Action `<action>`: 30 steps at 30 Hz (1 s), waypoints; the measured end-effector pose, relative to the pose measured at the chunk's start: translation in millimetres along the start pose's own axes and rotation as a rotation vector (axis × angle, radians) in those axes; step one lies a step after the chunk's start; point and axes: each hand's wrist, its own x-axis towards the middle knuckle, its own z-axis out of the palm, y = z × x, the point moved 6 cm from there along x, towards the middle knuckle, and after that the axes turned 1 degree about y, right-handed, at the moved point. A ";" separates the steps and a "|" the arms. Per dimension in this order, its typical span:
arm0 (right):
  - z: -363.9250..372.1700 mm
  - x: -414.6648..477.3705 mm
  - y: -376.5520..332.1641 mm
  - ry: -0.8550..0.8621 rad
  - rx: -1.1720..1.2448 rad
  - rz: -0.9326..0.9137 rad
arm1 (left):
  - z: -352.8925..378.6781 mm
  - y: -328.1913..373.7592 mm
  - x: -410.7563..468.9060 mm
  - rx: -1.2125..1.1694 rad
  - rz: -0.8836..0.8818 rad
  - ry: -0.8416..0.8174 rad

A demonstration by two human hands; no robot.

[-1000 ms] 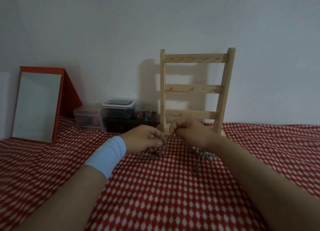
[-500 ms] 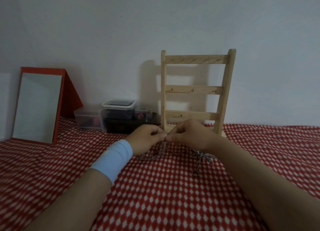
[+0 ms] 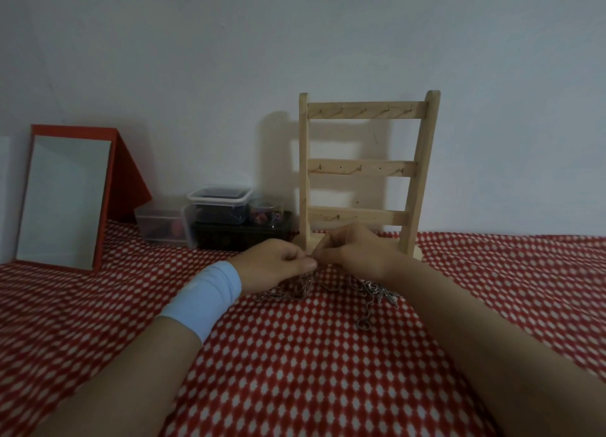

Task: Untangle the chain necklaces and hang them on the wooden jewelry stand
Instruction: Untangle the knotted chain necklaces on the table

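Well, early days — the left hand (image 3: 275, 266) and right hand (image 3: 357, 253) pinch, it seems, one strand of the chain necklaces (image 3: 373, 289), heaped at six o'clock from the wooden jewelry stand (image 3: 364, 110) — every hook bare.

The chain necklaces (image 3: 377, 288) are seen to be of silvery metal with a dull glint, and the jewelry stand (image 3: 364, 110) of pale, matt wood. A matt printed cloth (image 3: 311, 371) is spread beneath, and the boxes (image 3: 218, 199) are made of clear, faintly glossy plastic.
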 end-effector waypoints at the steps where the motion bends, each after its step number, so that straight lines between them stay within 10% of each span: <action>1: 0.6 -0.4 1.1 0.002 0.022 -0.003 | -2.3 2.2 1.0 0.032 0.013 0.022; 11: -11.6 -3.3 -6.9 0.032 0.173 -0.085 | -22.2 16.5 0.1 -0.168 0.157 0.437; 22: -15.4 6.4 7.5 0.157 -0.168 0.001 | -16.5 -5.2 0.9 -0.110 0.000 0.015; 30: -4.7 6.3 24.0 -0.023 -0.565 0.162 | -14.8 -14.3 4.5 0.223 0.006 0.101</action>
